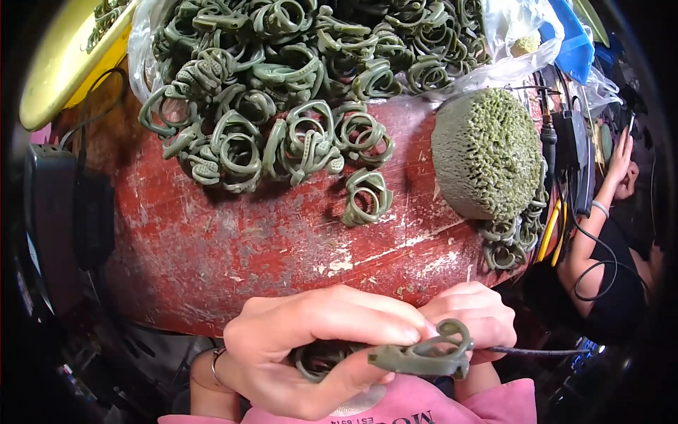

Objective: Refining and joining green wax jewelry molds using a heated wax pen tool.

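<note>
Step in hand: judged to be close bench work on one green wax ring (431,360); the exact operation is hidden.
Left hand (304,339): nearly closed; thumb and fingers pinch the green wax ring.
Right hand (473,314): fingers curled in, apparently around the end of a slim dark cord (540,351); the full grip is hidden.
Ring location: in front of the pink shirt (487,406), just off the near edge of the red table (247,254).
Long axis: roughly left to right across the view.
Pointing: flat bar end to the left, looped end to the right, the loop rising away from the wearer.
Next move: would call for a steady left pinch and light right-hand contact; thin loops could snap under pressure.
</note>
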Available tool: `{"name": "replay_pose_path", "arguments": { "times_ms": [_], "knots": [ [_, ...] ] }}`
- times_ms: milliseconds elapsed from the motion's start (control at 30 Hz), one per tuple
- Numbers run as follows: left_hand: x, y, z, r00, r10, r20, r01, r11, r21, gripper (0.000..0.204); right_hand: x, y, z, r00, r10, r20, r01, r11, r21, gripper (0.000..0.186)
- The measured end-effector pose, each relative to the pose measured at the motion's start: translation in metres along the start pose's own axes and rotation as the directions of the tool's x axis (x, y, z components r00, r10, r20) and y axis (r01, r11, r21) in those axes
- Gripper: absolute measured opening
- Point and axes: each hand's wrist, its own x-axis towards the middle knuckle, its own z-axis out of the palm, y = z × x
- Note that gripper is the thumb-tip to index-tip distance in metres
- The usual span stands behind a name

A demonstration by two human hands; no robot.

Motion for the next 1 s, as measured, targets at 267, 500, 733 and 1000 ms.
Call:
{"name": "replay_pose_path", "arguments": {
  "times_ms": [267, 500, 733, 1000],
  "knots": [
    [0.007, -0.001, 0.001, 0.998, -0.001, 0.066, -0.016, 0.967, 0.255, 0.016, 0.001, -0.002, 0.002, 0.948, 0.318, -0.015, -0.309, 0.929, 0.202, 0.019],
    [0.001, 0.008, 0.003, 0.994, 0.087, 0.064, -0.107, 0.856, 0.505, 0.014, 0.002, -0.011, 0.014, 0.86, 0.154, -0.487, 0.047, 0.926, 0.375, 0.025],
    [-0.006, 0.01, 0.002, 0.978, 0.186, 0.099, -0.204, 0.722, 0.661, 0.022, -0.004, -0.033, 0.025, 0.951, -0.101, -0.291, -0.008, 0.937, -0.349, 0.037],
    [-0.009, 0.009, 0.007, 0.977, 0.19, 0.096, -0.204, 0.711, 0.673, 0.026, 0.003, -0.042, 0.021, 0.986, -0.024, -0.167, -0.065, 0.86, -0.506, 0.036]
  ]
}}
